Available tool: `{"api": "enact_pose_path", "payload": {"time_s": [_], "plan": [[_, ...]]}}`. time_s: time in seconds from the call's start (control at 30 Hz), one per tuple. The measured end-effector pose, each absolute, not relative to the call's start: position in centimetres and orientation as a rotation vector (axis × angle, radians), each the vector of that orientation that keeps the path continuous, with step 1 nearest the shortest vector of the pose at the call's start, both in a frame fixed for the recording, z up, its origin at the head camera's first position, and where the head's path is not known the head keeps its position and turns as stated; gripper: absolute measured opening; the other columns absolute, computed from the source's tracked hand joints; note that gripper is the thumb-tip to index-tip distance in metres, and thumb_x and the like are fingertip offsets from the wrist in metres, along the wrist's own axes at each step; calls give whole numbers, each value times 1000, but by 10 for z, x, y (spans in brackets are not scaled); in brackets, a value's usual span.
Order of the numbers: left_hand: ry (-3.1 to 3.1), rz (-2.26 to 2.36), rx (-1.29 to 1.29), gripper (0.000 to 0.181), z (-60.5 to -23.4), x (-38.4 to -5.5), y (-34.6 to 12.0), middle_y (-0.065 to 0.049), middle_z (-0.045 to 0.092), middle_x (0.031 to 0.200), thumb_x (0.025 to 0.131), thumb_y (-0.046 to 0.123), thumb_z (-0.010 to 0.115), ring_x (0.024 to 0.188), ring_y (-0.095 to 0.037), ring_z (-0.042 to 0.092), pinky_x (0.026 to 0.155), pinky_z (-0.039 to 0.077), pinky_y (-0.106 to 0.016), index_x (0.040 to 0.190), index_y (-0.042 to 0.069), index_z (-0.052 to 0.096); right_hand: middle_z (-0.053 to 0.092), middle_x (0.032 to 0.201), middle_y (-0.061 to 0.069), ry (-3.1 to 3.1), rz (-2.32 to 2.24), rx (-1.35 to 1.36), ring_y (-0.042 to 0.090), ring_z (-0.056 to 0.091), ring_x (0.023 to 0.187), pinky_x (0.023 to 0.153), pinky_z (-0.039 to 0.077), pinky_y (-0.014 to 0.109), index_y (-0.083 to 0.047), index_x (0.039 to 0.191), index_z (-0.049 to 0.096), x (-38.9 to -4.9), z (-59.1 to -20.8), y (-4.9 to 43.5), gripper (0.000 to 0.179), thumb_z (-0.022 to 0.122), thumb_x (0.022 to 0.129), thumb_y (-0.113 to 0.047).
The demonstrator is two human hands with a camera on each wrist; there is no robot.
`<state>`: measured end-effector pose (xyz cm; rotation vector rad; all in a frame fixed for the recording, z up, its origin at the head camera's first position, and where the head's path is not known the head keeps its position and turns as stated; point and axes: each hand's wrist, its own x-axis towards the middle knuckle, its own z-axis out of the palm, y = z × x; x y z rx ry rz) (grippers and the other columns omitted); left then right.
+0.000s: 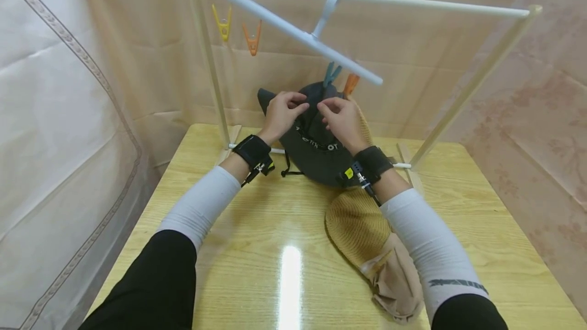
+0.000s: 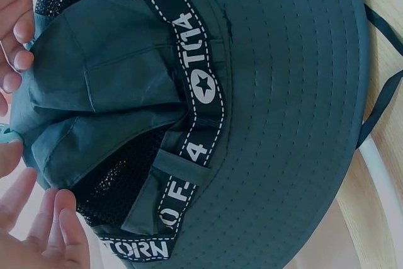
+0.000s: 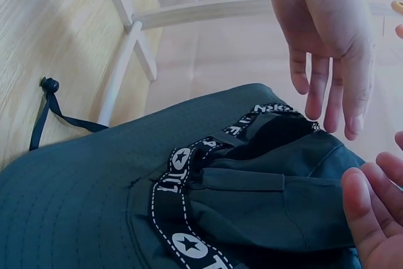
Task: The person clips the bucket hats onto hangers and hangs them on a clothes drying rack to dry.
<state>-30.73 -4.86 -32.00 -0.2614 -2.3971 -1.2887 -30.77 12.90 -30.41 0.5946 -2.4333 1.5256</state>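
Observation:
A dark green brimmed hat [image 1: 312, 164] hangs low on the rack, its lettered band facing me. A teal clothespin [image 1: 331, 74] grips the crown beneath a tilted pale blue hanger [image 1: 302, 37]. My left hand [image 1: 284, 115] is at the crown's left side, thumb and fingertips near each other. Opposite it, my right hand [image 1: 343, 120] has loosely bent fingers. Neither hand shows anything between its fingers; whether fingertips touch the hat I cannot tell. In the left wrist view, the left fingers [image 2: 63, 218] lie beside the crown. An orange clothespin [image 1: 351, 84] stands above tan knit fabric [image 1: 365, 126], mostly hidden.
A rack with a white top bar [image 1: 431, 4] carries the hanger. Left along the hanger are a yellow clothespin [image 1: 223, 25] and a lighter orange clothespin [image 1: 252, 39]. On the wooden table [image 1: 247, 248] lies a tan knit piece with beige cloth [image 1: 359, 223], partly under my right forearm.

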Motion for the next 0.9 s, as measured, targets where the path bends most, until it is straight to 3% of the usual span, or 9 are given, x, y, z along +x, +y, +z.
{"api": "enact_pose_path", "payload": {"time_s": [0.4, 0.9], "plan": [[-2406, -1303, -285, 29, -332, -300, -50, -13, 65, 111, 91, 24, 70, 98, -25, 65, 88, 51, -37, 114, 7, 71, 69, 89, 23, -2500, 1415, 686, 32, 65, 72, 55, 49, 17, 1, 106, 70, -303, -308, 132, 28, 61, 96, -23], [-2392, -1273, -318, 26, -351, -292, -57, -12, 67, 108, 90, 23, 71, 95, -25, 65, 87, 51, -36, 110, 6, 72, 72, 104, 15, -2632, 1249, 826, 28, 67, 77, 62, 51, 23, -3, 111, 70, -295, -319, 152, 29, 61, 97, -27]]}}
